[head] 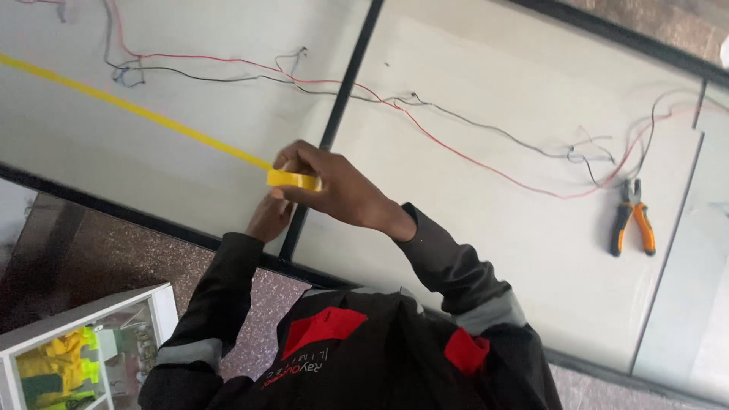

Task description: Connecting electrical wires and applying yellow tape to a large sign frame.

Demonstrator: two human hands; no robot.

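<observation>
My right hand [338, 188] is shut on a small yellow tape roll [293, 180], held over the black frame bar [340, 99] between two white panels. A strip of yellow tape [137, 110] runs from the roll up to the far left across the left white panel [190, 53]. My left hand [269, 216] is curled just under the roll and touches it from below. The right hand hides its fingertips, so its grip is unclear. Both arms wear dark sleeves with grey cuffs.
Red and black wires [471, 137] trail loosely across both panels. Orange-handled pliers [632, 220] lie on the right white panel [493, 220]. A white box [163, 307] holding yellow-green items stands on the speckled floor [114, 250] at the lower left.
</observation>
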